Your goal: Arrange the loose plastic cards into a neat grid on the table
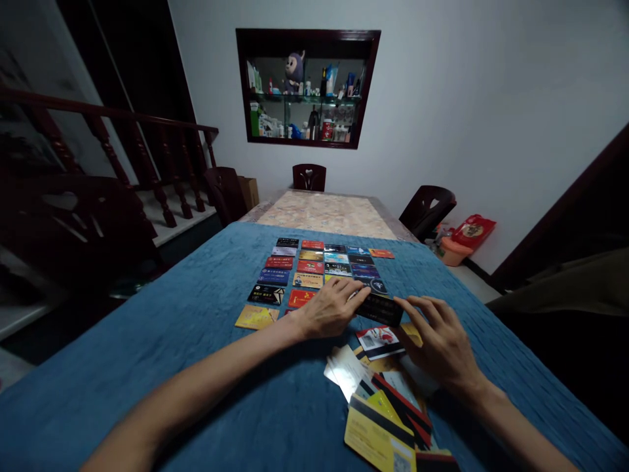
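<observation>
A black card [378, 310] is held just above the table between my two hands. My left hand [330, 308] pinches its left end, and my right hand [439, 334] grips the right end between thumb and fingers. Beyond my left hand, several cards lie in columns, among them a black-and-white one [266, 294], a gold one [257, 317] and an orange one [381, 254]. My left hand and forearm hide part of this layout. Below the held card is a loose, overlapping pile, with a yellow card [376, 429] and a red-and-white card [378, 341] on view.
A blue cloth [196, 328] covers the near part of the table, and a patterned cover [324, 213] shows at the far end. Dark wooden chairs [427, 210] stand around it. On the floor at right are a red bag [473, 231] and an orange tub [455, 252].
</observation>
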A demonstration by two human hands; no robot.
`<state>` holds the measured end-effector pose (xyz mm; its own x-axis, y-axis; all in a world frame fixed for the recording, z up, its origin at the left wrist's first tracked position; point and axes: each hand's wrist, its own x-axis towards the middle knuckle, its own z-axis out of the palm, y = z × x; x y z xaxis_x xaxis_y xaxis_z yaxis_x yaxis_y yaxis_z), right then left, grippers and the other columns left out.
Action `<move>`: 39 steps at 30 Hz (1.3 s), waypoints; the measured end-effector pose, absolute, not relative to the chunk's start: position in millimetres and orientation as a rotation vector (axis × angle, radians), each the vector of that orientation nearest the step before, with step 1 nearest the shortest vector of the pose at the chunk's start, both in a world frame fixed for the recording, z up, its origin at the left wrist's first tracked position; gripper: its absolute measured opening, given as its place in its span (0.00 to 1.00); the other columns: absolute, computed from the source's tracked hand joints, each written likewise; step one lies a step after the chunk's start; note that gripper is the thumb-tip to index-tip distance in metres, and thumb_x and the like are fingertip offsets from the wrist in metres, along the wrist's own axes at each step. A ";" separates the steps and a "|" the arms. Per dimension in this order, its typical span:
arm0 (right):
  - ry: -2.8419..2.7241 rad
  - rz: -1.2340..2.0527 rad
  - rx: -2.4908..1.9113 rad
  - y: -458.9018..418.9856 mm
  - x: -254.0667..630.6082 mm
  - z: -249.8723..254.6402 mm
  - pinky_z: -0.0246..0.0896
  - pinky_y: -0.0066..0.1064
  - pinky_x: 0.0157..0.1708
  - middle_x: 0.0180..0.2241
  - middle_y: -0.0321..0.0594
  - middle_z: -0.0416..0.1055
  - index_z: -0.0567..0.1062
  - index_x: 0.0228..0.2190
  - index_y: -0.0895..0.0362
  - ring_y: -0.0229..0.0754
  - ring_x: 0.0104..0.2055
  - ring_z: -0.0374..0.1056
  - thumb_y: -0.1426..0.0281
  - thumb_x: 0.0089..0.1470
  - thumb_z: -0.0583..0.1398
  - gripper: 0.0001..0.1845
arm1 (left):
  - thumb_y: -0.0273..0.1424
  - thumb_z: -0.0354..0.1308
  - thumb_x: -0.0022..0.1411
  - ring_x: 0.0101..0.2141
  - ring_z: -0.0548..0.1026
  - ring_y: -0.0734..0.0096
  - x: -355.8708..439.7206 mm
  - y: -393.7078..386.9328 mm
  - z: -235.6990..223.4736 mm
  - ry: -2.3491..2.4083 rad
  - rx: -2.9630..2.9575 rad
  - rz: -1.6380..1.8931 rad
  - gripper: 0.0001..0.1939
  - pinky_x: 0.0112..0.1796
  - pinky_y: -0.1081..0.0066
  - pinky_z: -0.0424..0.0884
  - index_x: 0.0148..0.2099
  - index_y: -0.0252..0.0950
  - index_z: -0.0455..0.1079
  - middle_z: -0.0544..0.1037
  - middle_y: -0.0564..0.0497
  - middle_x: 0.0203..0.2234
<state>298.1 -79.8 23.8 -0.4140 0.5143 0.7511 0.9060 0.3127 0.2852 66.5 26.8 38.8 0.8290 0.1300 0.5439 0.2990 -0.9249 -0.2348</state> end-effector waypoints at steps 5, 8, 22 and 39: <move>-2.109 -0.855 -1.197 -65.2 288.6 34.6 0.65 0.43 0.42 0.44 0.50 0.69 0.66 0.56 0.58 0.53 0.46 0.63 0.67 0.61 0.58 0.23 | 0.27 0.51 0.64 0.51 0.70 0.52 50.5 28.6 50.2 -0.390 -2.688 -0.712 0.24 0.49 0.54 0.69 0.61 0.26 0.59 0.72 0.34 0.52; -2.154 -0.795 -1.160 -51.6 281.8 41.9 0.66 0.44 0.42 0.45 0.51 0.69 0.66 0.56 0.58 0.54 0.46 0.63 0.66 0.60 0.59 0.24 | 0.28 0.51 0.64 0.51 0.70 0.51 40.1 33.1 56.9 -0.449 -2.688 -0.684 0.23 0.50 0.54 0.68 0.60 0.27 0.60 0.72 0.35 0.51; -2.324 -0.547 -1.119 58.5 229.7 71.7 0.62 0.44 0.42 0.47 0.51 0.69 0.68 0.56 0.56 0.54 0.47 0.61 0.65 0.57 0.60 0.26 | 0.24 0.55 0.57 0.52 0.68 0.51 -14.3 101.6 84.7 -0.772 -2.660 -0.516 0.26 0.48 0.56 0.69 0.59 0.30 0.60 0.69 0.37 0.53; -2.445 -0.429 -1.349 196.4 177.1 71.4 0.57 0.41 0.45 0.52 0.51 0.70 0.72 0.54 0.58 0.54 0.50 0.58 0.66 0.56 0.61 0.24 | 0.24 0.56 0.57 0.51 0.69 0.54 -50.5 219.8 82.0 -1.117 -2.663 -0.389 0.22 0.50 0.59 0.69 0.54 0.31 0.65 0.70 0.40 0.51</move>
<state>177.1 196.4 71.4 -0.5059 0.7587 0.4104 0.8531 0.5105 0.1077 -50.5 219.8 82.0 0.6747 0.6616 0.3271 0.7218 -0.6840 -0.1054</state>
